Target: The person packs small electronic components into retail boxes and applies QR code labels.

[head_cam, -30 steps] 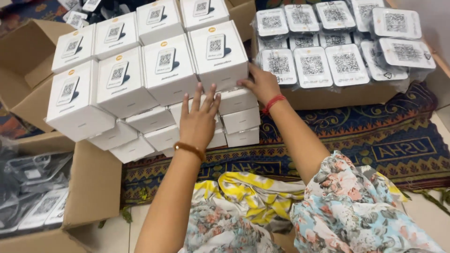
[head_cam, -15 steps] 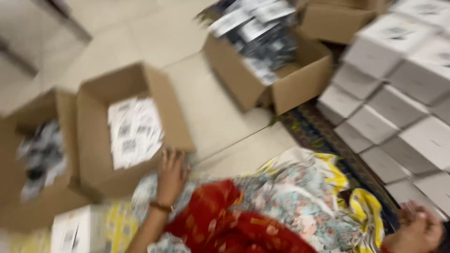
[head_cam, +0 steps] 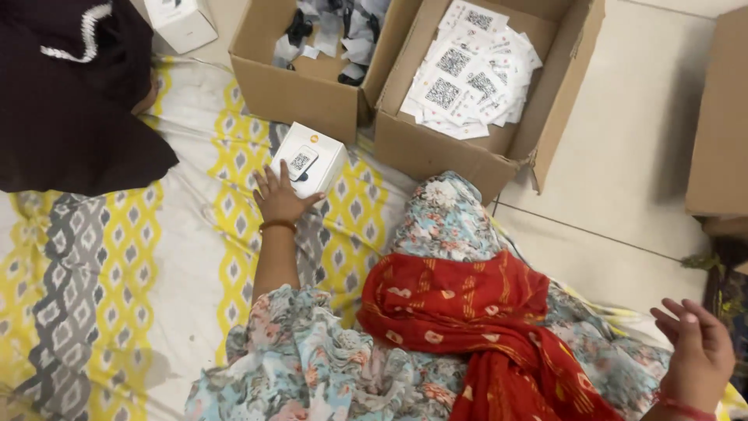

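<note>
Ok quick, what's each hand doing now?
Left hand: open, fingers resting on the small white box, not gripping it.
Right hand: open, empty.

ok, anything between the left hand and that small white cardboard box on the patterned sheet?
Nothing visible. The left hand already touches the small white cardboard box on the yellow-and-grey patterned sheet; no object lies between them.

The right hand point(head_cam: 696, 352) is partly cut off by the bottom edge; a cardboard box point(head_cam: 718, 125) runs off the right edge, a second white box point(head_cam: 181, 21) off the top, and a dark-clothed person point(head_cam: 74, 93) off the left
</note>
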